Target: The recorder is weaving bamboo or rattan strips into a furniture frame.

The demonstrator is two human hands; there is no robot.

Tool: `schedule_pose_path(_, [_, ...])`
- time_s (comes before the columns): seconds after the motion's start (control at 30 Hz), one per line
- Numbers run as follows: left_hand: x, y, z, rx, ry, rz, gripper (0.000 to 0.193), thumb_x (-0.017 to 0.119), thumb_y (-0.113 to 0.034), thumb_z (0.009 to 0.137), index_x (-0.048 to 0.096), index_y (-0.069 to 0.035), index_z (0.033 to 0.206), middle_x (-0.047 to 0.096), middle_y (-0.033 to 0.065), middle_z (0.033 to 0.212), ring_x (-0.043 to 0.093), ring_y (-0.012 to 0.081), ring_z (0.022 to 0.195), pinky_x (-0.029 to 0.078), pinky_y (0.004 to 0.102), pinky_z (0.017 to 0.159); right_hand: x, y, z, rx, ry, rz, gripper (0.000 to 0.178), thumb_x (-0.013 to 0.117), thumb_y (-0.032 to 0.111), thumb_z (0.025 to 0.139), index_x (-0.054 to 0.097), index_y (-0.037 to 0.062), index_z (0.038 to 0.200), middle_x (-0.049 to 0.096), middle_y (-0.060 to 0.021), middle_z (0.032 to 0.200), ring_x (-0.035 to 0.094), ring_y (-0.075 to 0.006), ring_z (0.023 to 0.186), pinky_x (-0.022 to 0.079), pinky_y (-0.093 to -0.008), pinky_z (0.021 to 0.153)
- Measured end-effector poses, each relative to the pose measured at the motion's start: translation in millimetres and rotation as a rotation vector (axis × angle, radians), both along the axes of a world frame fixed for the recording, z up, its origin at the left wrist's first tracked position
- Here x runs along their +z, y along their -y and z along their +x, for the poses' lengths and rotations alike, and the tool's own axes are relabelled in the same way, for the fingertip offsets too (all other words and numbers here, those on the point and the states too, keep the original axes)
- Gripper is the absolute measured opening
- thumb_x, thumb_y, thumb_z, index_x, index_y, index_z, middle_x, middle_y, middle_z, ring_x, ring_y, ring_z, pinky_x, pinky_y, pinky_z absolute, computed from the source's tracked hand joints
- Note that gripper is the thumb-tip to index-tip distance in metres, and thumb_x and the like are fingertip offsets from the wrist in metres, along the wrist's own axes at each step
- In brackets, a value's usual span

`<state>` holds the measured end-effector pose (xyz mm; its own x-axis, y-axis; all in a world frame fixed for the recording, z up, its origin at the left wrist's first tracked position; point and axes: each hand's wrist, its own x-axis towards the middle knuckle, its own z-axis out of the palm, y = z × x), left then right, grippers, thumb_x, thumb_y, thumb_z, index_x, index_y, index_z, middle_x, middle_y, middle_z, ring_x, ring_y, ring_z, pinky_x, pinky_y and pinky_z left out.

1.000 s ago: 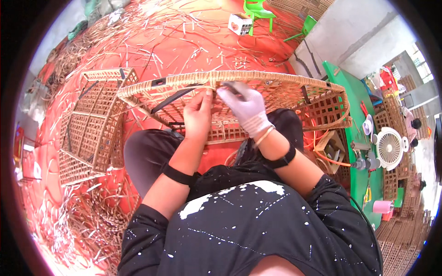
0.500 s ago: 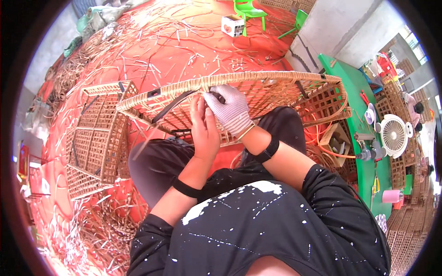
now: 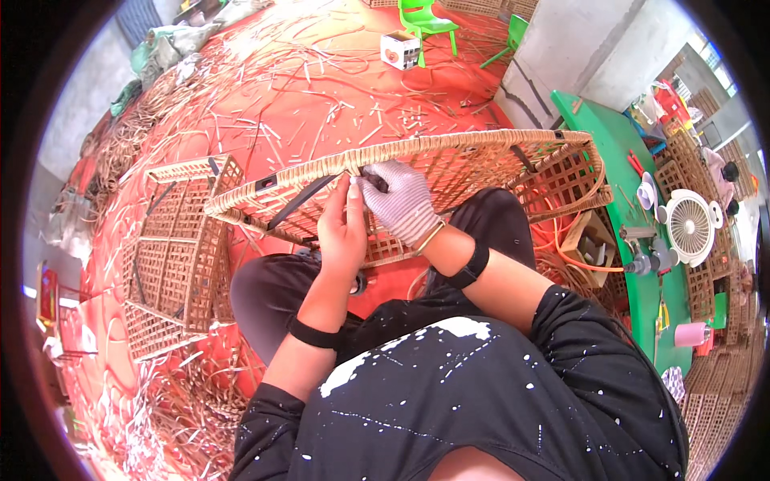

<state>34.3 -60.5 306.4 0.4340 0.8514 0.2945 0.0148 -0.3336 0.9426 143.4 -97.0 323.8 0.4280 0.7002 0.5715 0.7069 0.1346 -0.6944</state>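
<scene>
A woven rattan basket (image 3: 473,147) lies tilted across my lap, its thick wrapped rim toward the far side. My left hand (image 3: 343,228), bare, has its fingertips pinched together just under the rim, near the middle of its left half. Close beside them, my right hand (image 3: 405,204) wears a pale striped glove, thumb and fingers closed at the same spot. Something dark shows inside its grip, too small to make out. A flat dark strip (image 3: 301,202) slants from the rim down across the basket to the left of my hands.
Another woven basket (image 3: 172,248) stands at left. Loose strips (image 3: 184,401) litter the red floor covering. On the right, a green table (image 3: 589,120) carries a white fan (image 3: 690,228) and a pink cup (image 3: 691,334). An open box (image 3: 589,248) sits below it; a green chair (image 3: 427,20) and white box (image 3: 401,50) stand far off.
My left hand has shifted slightly left and down along the rim, its fingers now more closed together. The right hand stays at nearly the same place. The view has tilted a little.
</scene>
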Motion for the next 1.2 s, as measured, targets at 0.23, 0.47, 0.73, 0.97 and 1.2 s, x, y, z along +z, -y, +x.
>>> schedule_pose_path(0.23, [-6,17,6,0.025,0.178,0.025,0.039,0.038,-0.014,0.095,0.034,0.004,0.13,0.048,0.017,0.122,0.049,0.0179,0.108,0.039,0.0272,0.089,1,-3,-1,-0.004,-0.025,0.007,0.017,0.061,0.022,0.075,0.061,0.0058,0.082,0.058,-0.0116,0.068,0.057,-0.0291,0.064,0.046,-0.0381,0.059])
schedule_pose_path(0.47, [-12,18,7,-0.039,0.21,0.073,0.041,0.032,-0.015,0.096,0.031,0.005,0.133,0.043,0.0173,0.128,0.042,0.0208,0.118,0.031,0.0304,0.098,0,-3,-3,-0.011,-0.143,-0.101,0.021,0.063,0.024,0.073,0.061,0.0052,0.082,0.06,-0.0135,0.072,0.059,-0.0308,0.068,0.047,-0.0387,0.062])
schedule_pose_path(0.73, [-9,9,5,-0.018,0.186,0.201,0.04,0.033,-0.017,0.096,0.036,0.005,0.13,0.044,0.0189,0.129,0.043,0.0212,0.119,0.033,0.0303,0.098,2,-8,-4,-0.054,-0.165,-0.117,0.024,0.064,0.026,0.072,0.06,0.003,0.079,0.06,-0.0149,0.07,0.059,-0.0317,0.067,0.047,-0.038,0.062])
schedule_pose_path(0.97, [-5,-5,1,-0.059,0.3,-0.207,0.039,0.041,-0.022,0.095,0.046,0.004,0.123,0.057,0.0101,0.109,0.053,0.0123,0.095,0.042,0.0263,0.083,-15,-8,-2,0.069,-0.383,-0.036,0.019,0.062,0.021,0.075,0.061,0.0036,0.082,0.059,-0.0132,0.069,0.058,-0.0275,0.062,0.047,-0.0346,0.059])
schedule_pose_path(1.2, [-14,-28,-5,-0.246,0.426,-0.704,0.038,0.055,-0.011,0.084,0.05,0.001,0.119,0.054,0.0052,0.114,0.05,0.0138,0.102,0.037,0.0285,0.089,-3,4,13,0.147,-0.177,-0.049,0.017,0.054,0.017,0.083,0.059,0.0043,0.092,0.06,-0.0162,0.082,0.06,-0.0294,0.068,0.048,-0.036,0.062])
